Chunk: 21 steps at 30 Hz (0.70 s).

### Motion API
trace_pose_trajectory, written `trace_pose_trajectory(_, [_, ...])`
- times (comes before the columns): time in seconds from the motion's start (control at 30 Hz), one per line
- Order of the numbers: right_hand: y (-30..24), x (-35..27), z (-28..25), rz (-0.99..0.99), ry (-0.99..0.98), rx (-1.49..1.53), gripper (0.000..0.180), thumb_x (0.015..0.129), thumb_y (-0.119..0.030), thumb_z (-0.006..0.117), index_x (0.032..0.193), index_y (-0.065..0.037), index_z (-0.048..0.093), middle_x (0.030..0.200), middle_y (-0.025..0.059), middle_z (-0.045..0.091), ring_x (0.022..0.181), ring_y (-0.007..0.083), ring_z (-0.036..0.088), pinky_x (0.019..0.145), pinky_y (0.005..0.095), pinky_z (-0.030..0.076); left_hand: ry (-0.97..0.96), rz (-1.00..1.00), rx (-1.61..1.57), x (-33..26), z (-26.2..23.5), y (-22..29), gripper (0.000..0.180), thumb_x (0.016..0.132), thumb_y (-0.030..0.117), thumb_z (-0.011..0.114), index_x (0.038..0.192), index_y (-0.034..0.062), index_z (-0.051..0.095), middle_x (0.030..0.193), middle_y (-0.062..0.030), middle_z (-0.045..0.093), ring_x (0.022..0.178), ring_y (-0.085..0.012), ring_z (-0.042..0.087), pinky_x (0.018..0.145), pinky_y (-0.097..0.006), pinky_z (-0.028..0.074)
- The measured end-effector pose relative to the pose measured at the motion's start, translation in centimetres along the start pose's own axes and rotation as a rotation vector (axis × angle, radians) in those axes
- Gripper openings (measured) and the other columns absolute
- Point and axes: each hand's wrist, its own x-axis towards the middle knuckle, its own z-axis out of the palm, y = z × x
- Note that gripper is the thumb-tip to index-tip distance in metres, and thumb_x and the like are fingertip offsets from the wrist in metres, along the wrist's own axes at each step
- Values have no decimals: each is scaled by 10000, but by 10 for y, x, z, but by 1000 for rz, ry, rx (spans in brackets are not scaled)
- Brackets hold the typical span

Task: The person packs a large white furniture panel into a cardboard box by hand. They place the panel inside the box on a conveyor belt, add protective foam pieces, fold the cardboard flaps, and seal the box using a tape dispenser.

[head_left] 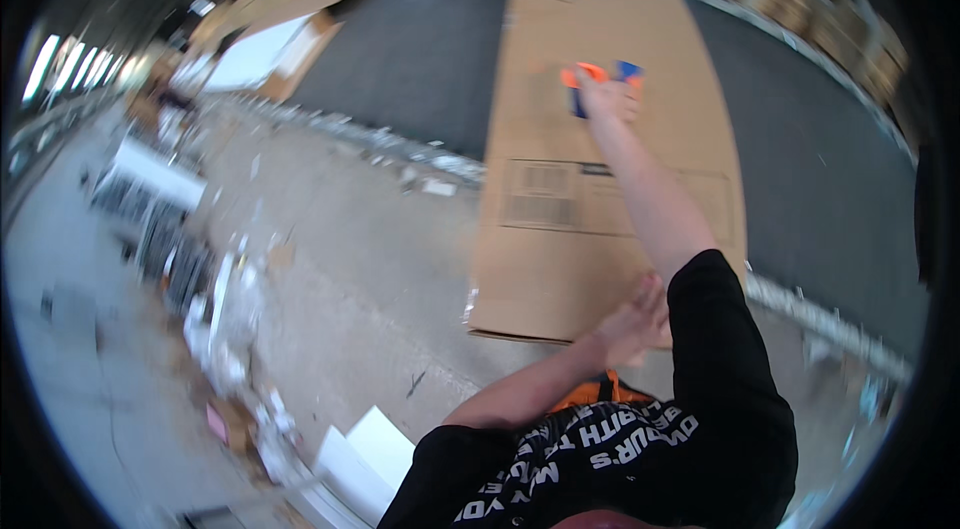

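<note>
Upper centre: right hand (612, 103) wrapped round orange-blue tool (588, 73). Lower centre: left hand (635, 322) uncurled, seemingly empty. Carton (560, 274) overhangs belt (410, 59); leaning could tip it.

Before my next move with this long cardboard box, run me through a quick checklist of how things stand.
1. Right hand gripping the orange and blue tool: ok.
2. Cardboard box lying across the black belt: ok.
3. Box's near end fully on the belt: not ok, it overhangs the belt's near edge.
4. Left hand pressing on the box: cannot tell; it is at the near end, but contact is unclear.
5. Floor free of scraps: not ok, some lie beside the belt.
</note>
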Motion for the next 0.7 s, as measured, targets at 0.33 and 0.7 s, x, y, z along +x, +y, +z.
trace_pose_trajectory(0.33, [70, 28, -100, -75, -591, 729, 456, 718, -97, 575, 1158, 16, 536, 969, 138, 602, 920, 249, 624, 678, 439, 544, 361, 29, 122, 15, 50, -1, 844, 620, 296, 698, 1356, -8, 420, 1439, -286, 308, 1349, -528, 209, 1108, -621, 155])
trace_pose_trajectory(0.7, [220, -97, -357, -490, 44, -769, 469, 647, -200, 606, 1106, -203, 696, 1015, 141, 678, 885, 343, 648, 776, 397, 530, -20, -48, 47, 41, -9, 26, 938, 668, 314, 732, 1454, 49, 293, 1505, -247, 235, 1343, -519, 252, 1132, -537, 190])
